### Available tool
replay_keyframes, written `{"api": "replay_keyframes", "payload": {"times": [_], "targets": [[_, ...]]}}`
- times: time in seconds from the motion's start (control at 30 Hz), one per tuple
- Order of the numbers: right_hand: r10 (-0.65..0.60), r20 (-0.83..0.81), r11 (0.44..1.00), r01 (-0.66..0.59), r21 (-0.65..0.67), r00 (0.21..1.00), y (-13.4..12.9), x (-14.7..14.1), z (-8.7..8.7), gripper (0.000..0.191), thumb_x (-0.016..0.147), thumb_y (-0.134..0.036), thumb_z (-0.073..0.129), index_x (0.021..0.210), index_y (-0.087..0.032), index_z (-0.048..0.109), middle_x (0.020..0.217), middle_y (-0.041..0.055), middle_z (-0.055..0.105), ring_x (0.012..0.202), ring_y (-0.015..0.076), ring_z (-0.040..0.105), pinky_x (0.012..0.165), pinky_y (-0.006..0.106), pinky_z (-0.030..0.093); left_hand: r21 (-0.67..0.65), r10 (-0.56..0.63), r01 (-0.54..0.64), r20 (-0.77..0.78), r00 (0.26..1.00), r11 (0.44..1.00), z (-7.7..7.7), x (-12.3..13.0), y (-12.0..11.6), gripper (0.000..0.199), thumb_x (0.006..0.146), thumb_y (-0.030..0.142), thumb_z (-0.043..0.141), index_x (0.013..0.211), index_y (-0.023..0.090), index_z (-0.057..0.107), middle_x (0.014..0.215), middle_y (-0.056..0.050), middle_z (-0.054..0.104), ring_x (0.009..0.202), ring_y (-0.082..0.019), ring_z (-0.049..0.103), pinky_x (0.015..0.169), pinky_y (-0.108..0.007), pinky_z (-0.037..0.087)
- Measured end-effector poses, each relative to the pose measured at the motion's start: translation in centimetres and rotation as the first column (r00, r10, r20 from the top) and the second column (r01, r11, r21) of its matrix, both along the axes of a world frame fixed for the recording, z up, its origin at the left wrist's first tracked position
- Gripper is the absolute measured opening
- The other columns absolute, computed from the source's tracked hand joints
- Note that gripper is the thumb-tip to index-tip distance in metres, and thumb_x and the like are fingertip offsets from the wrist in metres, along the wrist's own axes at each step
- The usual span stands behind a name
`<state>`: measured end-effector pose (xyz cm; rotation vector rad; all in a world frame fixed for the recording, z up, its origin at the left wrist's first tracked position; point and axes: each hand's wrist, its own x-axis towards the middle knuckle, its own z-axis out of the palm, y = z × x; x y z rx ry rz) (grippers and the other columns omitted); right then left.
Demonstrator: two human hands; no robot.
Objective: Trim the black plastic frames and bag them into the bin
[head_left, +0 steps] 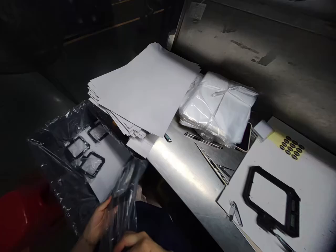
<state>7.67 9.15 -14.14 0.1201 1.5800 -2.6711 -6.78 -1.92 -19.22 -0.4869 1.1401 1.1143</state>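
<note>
Between my hands is a clear plastic bag (125,197), standing near upright, with something dark showing through it. My left hand (97,222) is closed on its left side. At its lower end my right hand (139,242) has curled fingers against the plastic; the bottom edge of the view cuts this hand off. Just beyond, a container lined with clear plastic film (49,154) holds a white sheet (111,161) and several black frames (93,164) in clear wrapping. A larger black frame (292,210) lies on a white board at the right.
On the metal table (173,157) are a stack of white paper (147,84), a tied bundle of clear bags (217,105), tweezers (211,162), a pen (203,140) and a phone (246,138). The white board (320,189) bears a yellow sticker sheet (275,139). Something red (23,213) stands lower left.
</note>
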Motion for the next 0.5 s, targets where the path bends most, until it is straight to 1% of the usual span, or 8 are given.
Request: {"api": "replay_keyframes", "payload": {"times": [0.03, 0.07, 0.13, 0.2, 0.27, 0.37, 0.43, 0.5], "targets": [[-0.048, 0.104, 0.992, 0.06, -0.113, 0.993, 0.3, -0.2, -0.6, 0.022, 0.068, -0.036, 0.062, 0.076, -0.015, 0.066, 0.079, 0.0048, 0.061, 0.076, 0.0141, 0.055, 0.073, 0.023, 0.041, 0.01, 0.051, -0.05, -0.031, 0.998, 0.999, 0.5, -0.4, -1.2, 0.027, 0.08, 0.035, 0.046, 0.087, 0.012, 0.059, 0.078, -0.003, 0.066, 0.066, -0.014, 0.062, 0.063, -0.034, 0.05], [-0.094, 0.234, 0.961, 0.15, -0.233, 0.968, 0.6, -0.5, -1.3, 0.019, 0.064, -0.032, 0.066, 0.07, -0.014, 0.066, 0.074, 0.004, 0.06, 0.072, 0.013, 0.055, 0.071, 0.023, 0.041, 0.017, 0.089, -0.088, -0.058, 0.994, 0.996, 1.0, -0.7, -2.3, 0.027, 0.079, 0.035, 0.048, 0.09, 0.013, 0.059, 0.081, -0.004, 0.067, 0.07, -0.015, 0.062, 0.065, -0.035, 0.05], [-0.126, 0.479, 0.853, 0.342, -0.395, 0.869, 1.3, -2.0, -2.9, 0.018, 0.061, -0.03, 0.068, 0.065, -0.013, 0.064, 0.066, 0.0019, 0.058, 0.062, 0.0099, 0.053, 0.066, 0.023, 0.042, 0.025, 0.127, -0.125, -0.097, 0.987, 0.992, 1.7, -1.0, -3.6, 0.022, 0.075, 0.029, 0.055, 0.089, 0.013, 0.061, 0.079, -0.005, 0.069, 0.072, -0.017, 0.063, 0.069, -0.034, 0.049], [-0.098, 0.583, 0.786, 0.422, -0.452, 0.807, 1.9, -4.1, -4.4, 0.02, 0.06, -0.03, 0.068, 0.064, -0.013, 0.061, 0.063, 0.0009, 0.056, 0.055, 0.0083, 0.051, 0.059, 0.023, 0.043, 0.032, 0.117, -0.115, -0.105, 0.988, 0.993, 2.0, -1.1, -3.6, 0.018, 0.068, 0.018, 0.063, 0.086, 0.014, 0.065, 0.073, -0.004, 0.07, 0.073, -0.019, 0.064, 0.07, -0.032, 0.049], [-0.06, 0.598, 0.77, 0.418, -0.482, 0.799, 2.3, -6.3, -5.6, 0.021, 0.058, -0.031, 0.068, 0.064, -0.012, 0.06, 0.064, 0.0028, 0.057, 0.055, 0.0106, 0.053, 0.058, 0.026, 0.044, 0.038, 0.081, -0.077, -0.105, 0.991, 0.996, 1.7, -2.0, -2.9, 0.025, 0.064, 0.011, 0.065, 0.089, 0.014, 0.065, 0.072, -0.006, 0.07, 0.074, -0.025, 0.064, 0.068, -0.034, 0.049], [-0.124, 0.644, 0.735, 0.506, -0.452, 0.755, 3.4, -7.9, -6.7, 0.022, 0.06, -0.032, 0.065, 0.072, -0.014, 0.06, 0.074, 0.0055, 0.06, 0.068, 0.0154, 0.057, 0.065, 0.028, 0.045, -0.001, 0.052, -0.053, -0.203, 0.978, 0.999, -0.3, -6.2, -2.3, 0.037, 0.066, 0.012, 0.064, 0.102, 0.016, 0.058, 0.08, -0.006, 0.068, 0.078, -0.026, 0.063, 0.066, -0.036, 0.049], [-0.231, 0.689, 0.699, 0.61, -0.373, 0.687, 4.6, -7.3, -7.2, 0.022, 0.061, -0.029, 0.063, 0.08, -0.017, 0.059, 0.08, 0.003, 0.06, 0.075, 0.013, 0.058, 0.068, 0.023, 0.043, -0.072, 0.045, -0.074, -0.341, 0.939, 0.995, -2.8, -10.2, -2.7, 0.037, 0.069, 0.012, 0.062, 0.104, 0.019, 0.054, 0.086, -0.002, 0.065, 0.079, -0.019, 0.062, 0.069, -0.032, 0.049], [-0.311, 0.727, 0.664, 0.687, -0.294, 0.612, 5.9, -5.6, -7.6, 0.023, 0.063, -0.026, 0.062, 0.084, -0.018, 0.057, 0.078, -0.0003, 0.059, 0.073, 0.0091, 0.057, 0.066, 0.018, 0.042, -0.168, -0.022, -0.059, -0.446, 0.895, 0.984, -5.8, -13.8, -3.6, 0.031, 0.074, 0.012, 0.056, 0.104, 0.017, 0.051, 0.095, -0.003, 0.06, 0.078, -0.015, 0.059, 0.065, -0.031, 0.05]]}}
